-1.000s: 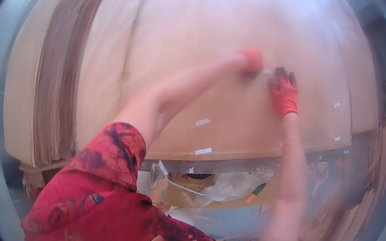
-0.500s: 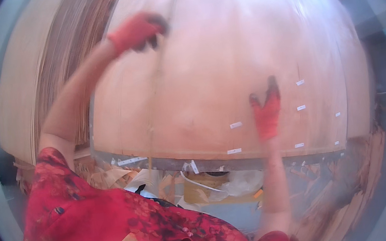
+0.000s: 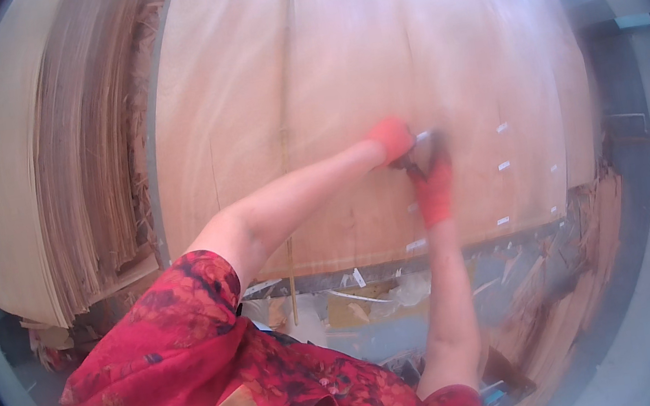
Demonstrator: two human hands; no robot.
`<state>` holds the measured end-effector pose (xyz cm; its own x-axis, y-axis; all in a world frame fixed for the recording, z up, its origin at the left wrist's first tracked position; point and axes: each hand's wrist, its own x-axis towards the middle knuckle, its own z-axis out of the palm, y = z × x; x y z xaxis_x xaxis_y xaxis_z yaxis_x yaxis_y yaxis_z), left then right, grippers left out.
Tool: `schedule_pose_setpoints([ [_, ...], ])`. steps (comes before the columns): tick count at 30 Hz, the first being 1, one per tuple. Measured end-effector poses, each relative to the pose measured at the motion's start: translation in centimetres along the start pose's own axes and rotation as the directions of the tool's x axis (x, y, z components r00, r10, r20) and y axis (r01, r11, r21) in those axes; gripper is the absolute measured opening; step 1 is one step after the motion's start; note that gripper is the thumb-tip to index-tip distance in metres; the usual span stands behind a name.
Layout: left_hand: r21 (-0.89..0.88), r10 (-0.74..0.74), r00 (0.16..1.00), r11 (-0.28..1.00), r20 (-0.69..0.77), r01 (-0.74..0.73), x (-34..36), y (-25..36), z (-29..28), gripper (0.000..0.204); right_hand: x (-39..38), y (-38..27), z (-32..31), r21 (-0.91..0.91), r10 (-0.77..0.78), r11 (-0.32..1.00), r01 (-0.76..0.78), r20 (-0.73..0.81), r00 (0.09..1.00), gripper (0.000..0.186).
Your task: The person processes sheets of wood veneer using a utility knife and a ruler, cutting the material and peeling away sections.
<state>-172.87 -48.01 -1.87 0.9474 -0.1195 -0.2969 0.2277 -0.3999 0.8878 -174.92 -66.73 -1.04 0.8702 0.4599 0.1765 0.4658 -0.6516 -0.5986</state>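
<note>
My left hand (image 3: 395, 143), in an orange glove with dark fingertips, has its fingers closed on a small white strip (image 3: 422, 137) over the pale veneer sheet (image 3: 340, 69). My right hand (image 3: 433, 189), gloved the same way, lies on the sheet just right of and below the left, thumb and forefinger apart, its blurred fingertips beside the strip. Several more white strips (image 3: 505, 165) are stuck along the sheet's right part. A thin yellowish line (image 3: 285, 159) runs lengthwise down the sheet, left of both hands.
Tall stacks of pale and brown veneer (image 3: 11, 187) stand at the left. Torn veneer scraps (image 3: 594, 250) lie at the lower right. Below the sheet's near edge (image 3: 374, 266) are plastic, paper and a yellowish board (image 3: 348, 315).
My left hand swung out to the upper left and has come back beside the right hand with the white strip. My right hand shifted slightly down and left since a second ago.
</note>
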Motion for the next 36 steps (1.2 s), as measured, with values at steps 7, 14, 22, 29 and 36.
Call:
schedule_pose_setpoints([
  [7,0.106,0.049,0.986,0.992,0.16,-0.067,-2.2,-1.0,-0.8,0.021,-0.3,2.9,0.8,-0.717,-0.082,0.627,0.304,0.327,0.941,0.058],
  [14,0.318,-0.166,0.983,0.93,-0.083,0.184,-13.8,8.7,-14.3,0.023,-0.6,3.8,0.4,-0.664,0.104,0.734,0.144,0.319,0.942,0.062],
  [22,0.124,-0.35,0.719,0.848,-0.601,0.516,-49.3,6.8,-34.0,0.016,1.8,-1.2,0.7,-0.572,0.032,0.81,0.129,0.264,0.964,0.062],
  [29,-0.197,-0.388,0.828,0.921,-0.406,0.335,-55.7,-4.9,-26.1,0.011,-10.8,-21.5,3.7,0.236,-0.274,0.928,0.287,-0.089,0.958,0.051],
  [36,-0.378,-0.392,0.92,0.849,0.019,0.37,-49.3,-13.4,-20.3,0.011,-24.9,-33.0,15.0,-0.162,0.035,0.987,-0.018,0.103,0.994,0.099],
])
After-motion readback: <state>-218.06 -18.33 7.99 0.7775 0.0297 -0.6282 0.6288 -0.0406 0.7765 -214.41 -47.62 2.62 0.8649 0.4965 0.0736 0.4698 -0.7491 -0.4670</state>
